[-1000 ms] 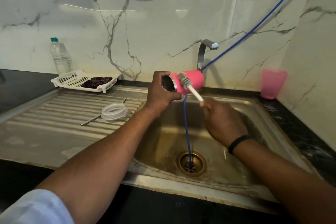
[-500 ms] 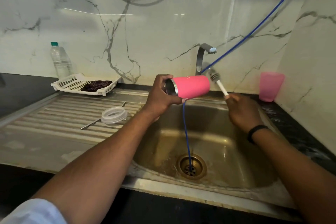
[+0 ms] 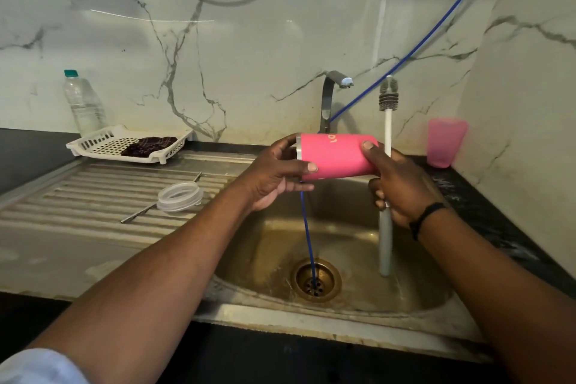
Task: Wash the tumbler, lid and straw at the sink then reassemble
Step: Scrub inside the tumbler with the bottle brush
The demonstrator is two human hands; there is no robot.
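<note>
I held the pink tumbler (image 3: 336,156) on its side above the sink (image 3: 343,318), my left hand (image 3: 274,171) gripping its steel rim, my right hand (image 3: 396,184) clasping an upright bottle brush (image 3: 387,121) with its thumb on the tumbler's base; the clear lid (image 3: 180,196) lay on the drainboard (image 3: 78,196) over a metal straw (image 3: 140,213)

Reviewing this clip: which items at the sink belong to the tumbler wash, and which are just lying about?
Job items:
pink tumbler, held sideways by left hand and right hand
bottle brush, in right hand
clear lid on drainboard
metal straw beside lid
tap

Lying about:
water bottle
white tray with dark cloth
pink cup
</note>
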